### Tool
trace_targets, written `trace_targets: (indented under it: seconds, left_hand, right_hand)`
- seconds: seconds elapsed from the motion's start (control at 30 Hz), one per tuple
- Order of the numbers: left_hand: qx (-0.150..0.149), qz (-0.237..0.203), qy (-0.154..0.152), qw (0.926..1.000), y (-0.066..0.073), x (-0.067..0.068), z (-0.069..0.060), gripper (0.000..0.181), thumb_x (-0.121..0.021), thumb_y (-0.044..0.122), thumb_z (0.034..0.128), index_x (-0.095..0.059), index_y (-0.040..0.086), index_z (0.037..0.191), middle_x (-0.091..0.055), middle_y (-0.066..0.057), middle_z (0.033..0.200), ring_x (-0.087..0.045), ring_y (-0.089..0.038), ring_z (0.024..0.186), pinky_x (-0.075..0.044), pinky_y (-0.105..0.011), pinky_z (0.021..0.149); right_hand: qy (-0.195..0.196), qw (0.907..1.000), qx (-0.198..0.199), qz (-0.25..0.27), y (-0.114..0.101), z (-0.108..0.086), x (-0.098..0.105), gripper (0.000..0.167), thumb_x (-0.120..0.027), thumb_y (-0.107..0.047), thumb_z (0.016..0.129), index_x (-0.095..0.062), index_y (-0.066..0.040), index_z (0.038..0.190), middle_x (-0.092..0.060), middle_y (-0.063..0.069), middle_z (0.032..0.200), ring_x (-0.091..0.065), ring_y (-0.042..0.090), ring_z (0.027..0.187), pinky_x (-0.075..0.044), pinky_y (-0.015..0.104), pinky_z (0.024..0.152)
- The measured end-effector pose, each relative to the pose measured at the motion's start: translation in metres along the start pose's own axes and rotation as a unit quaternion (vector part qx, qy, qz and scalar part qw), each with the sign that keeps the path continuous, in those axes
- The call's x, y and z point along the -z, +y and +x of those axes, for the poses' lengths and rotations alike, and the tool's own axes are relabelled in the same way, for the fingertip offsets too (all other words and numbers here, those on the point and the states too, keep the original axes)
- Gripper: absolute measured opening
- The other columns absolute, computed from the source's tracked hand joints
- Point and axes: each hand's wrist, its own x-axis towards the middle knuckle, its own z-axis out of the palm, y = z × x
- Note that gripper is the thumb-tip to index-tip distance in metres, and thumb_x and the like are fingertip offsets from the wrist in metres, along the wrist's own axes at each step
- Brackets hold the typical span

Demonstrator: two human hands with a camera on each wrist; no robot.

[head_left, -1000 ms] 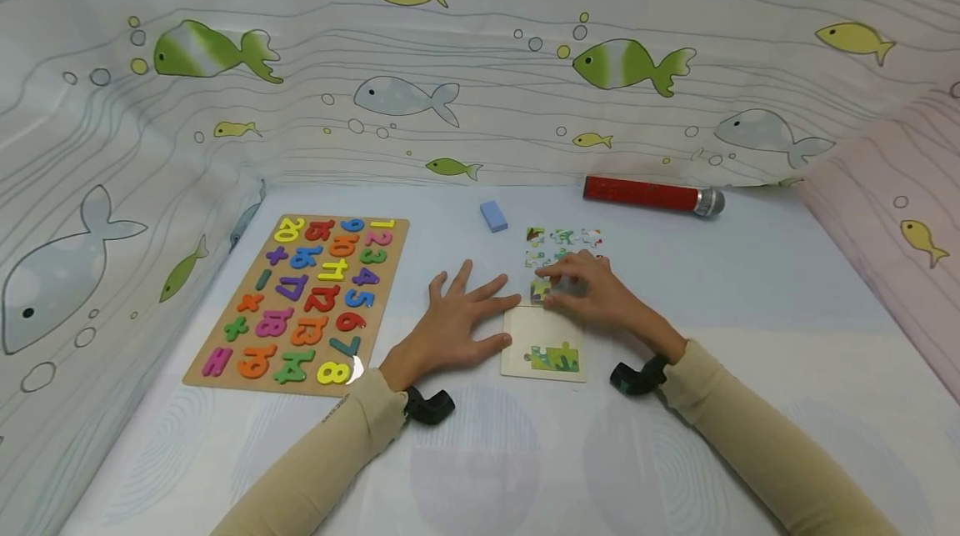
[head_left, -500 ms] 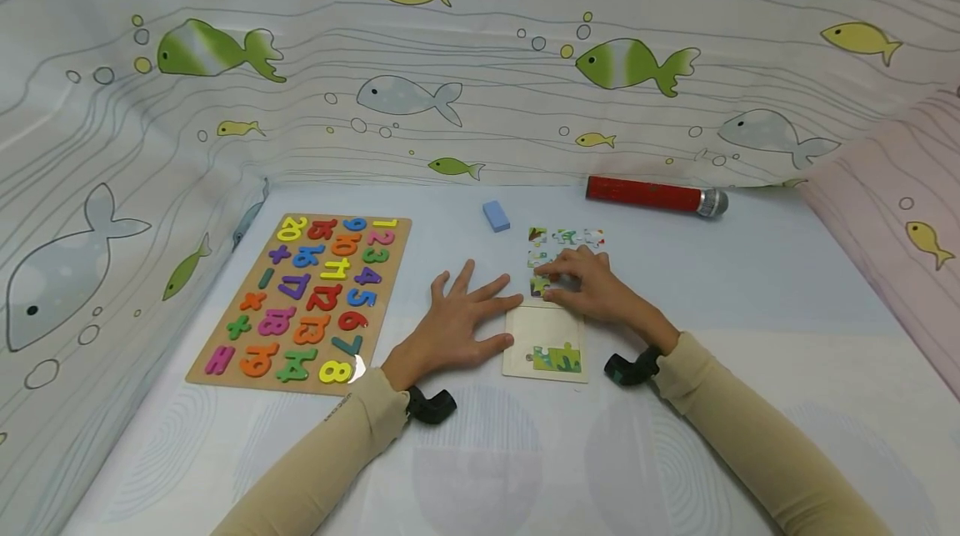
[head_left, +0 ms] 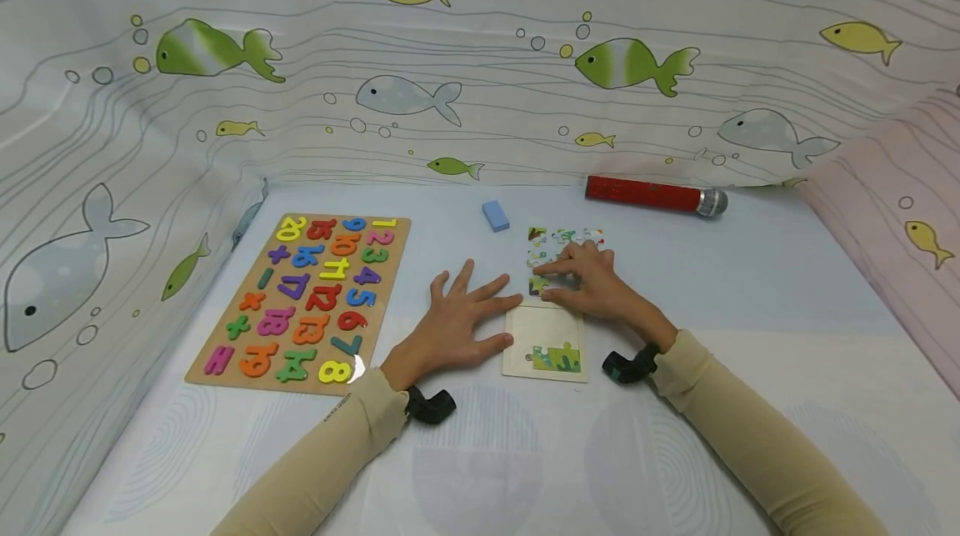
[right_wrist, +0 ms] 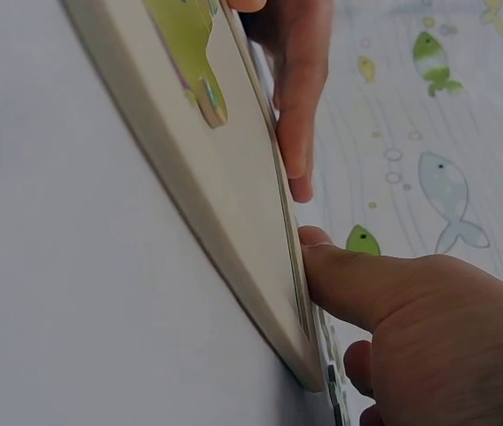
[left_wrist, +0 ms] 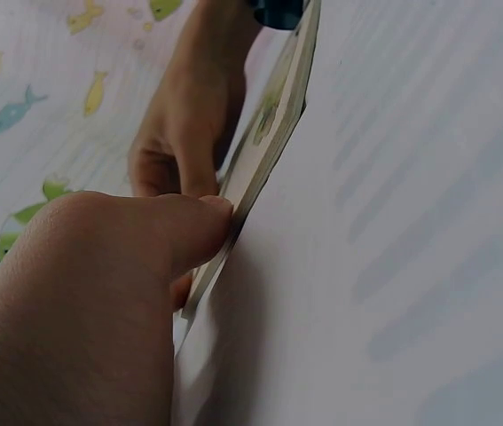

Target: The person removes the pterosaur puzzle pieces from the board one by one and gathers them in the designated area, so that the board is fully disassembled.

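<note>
A small square wooden puzzle tray (head_left: pixel 534 328) lies before me, with joined green jigsaw pieces (head_left: pixel 555 358) in its near right part. My left hand (head_left: pixel 457 326) is spread flat left of it, thumb and a fingertip at its left edge. The left thumb (left_wrist: pixel 202 226) meets the tray's side in the left wrist view. Just beyond the tray's far edge, my right hand (head_left: pixel 592 282) pinches a green puzzle piece (head_left: pixel 537 285) between thumb and forefinger. In the right wrist view the right thumb (right_wrist: pixel 349 275) is beside the tray edge; its fingertips are mostly hidden.
More loose puzzle pieces (head_left: pixel 566 236) lie beyond my right hand, partly covered by it. A number board (head_left: pixel 315 303) lies at the left. A blue block (head_left: pixel 495 216) and a red microphone (head_left: pixel 652 195) lie toward the back, before the fish-print curtain (head_left: pixel 480 44).
My right hand and the green piece have shifted slightly away from me, off the tray's far edge. The left hand stays in place.
</note>
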Motion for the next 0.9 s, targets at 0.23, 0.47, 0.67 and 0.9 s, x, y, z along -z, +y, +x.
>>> trace_targets:
  seconds: [0.23,0.47,0.67,0.9]
  left_hand:
    - [-0.001,-0.003,0.000,1.0000,0.0003,-0.0004,0.0001,0.060,-0.053,0.061,0.0951,-0.051,0.037,0.150,-0.037,0.005,0.165,-0.012,-0.050,0.156,-0.007,-0.075,0.115]
    - [0.001,-0.004,-0.002,1.0000,-0.0001,-0.0004,-0.0001,0.060,-0.053,0.061,0.0949,-0.051,0.037,0.150,-0.036,0.005,0.165,-0.011,-0.049,0.156,-0.006,-0.075,0.115]
    - [0.000,-0.003,-0.001,1.0000,-0.0005,-0.0011,-0.0001,0.060,-0.053,0.061,0.0950,-0.051,0.037,0.150,-0.037,0.005,0.165,-0.012,-0.049,0.156,-0.008,-0.075,0.115]
    - [0.001,-0.002,-0.002,1.0000,-0.0004,-0.0015,0.0002,0.060,-0.053,0.061,0.0949,-0.051,0.038,0.150,-0.036,0.006,0.165,-0.012,-0.049,0.156,-0.008,-0.075,0.115]
  right_hand:
    - [0.001,0.9999,-0.007,-0.007,0.0000,0.0024,-0.0004,0.042,-0.084,-0.031,0.083,-0.076,-0.021,0.123,-0.057,0.006,0.100,-0.038,0.022,0.091,-0.016,0.044,0.081]
    - [-0.003,0.9998,-0.014,-0.017,0.0002,0.0037,-0.0011,0.042,-0.084,-0.032,0.083,-0.076,-0.023,0.124,-0.059,0.006,0.103,-0.040,0.022,0.093,-0.017,0.043,0.081]
    - [-0.005,0.9996,-0.016,-0.023,-0.0002,0.0044,-0.0011,0.042,-0.084,-0.033,0.083,-0.076,-0.023,0.123,-0.059,0.006,0.105,-0.040,0.022,0.093,-0.018,0.043,0.081]
    - [-0.002,0.9997,-0.014,-0.021,-0.0005,0.0047,-0.0011,0.041,-0.085,-0.032,0.083,-0.077,-0.023,0.122,-0.059,0.006,0.104,-0.041,0.022,0.094,-0.018,0.043,0.081]
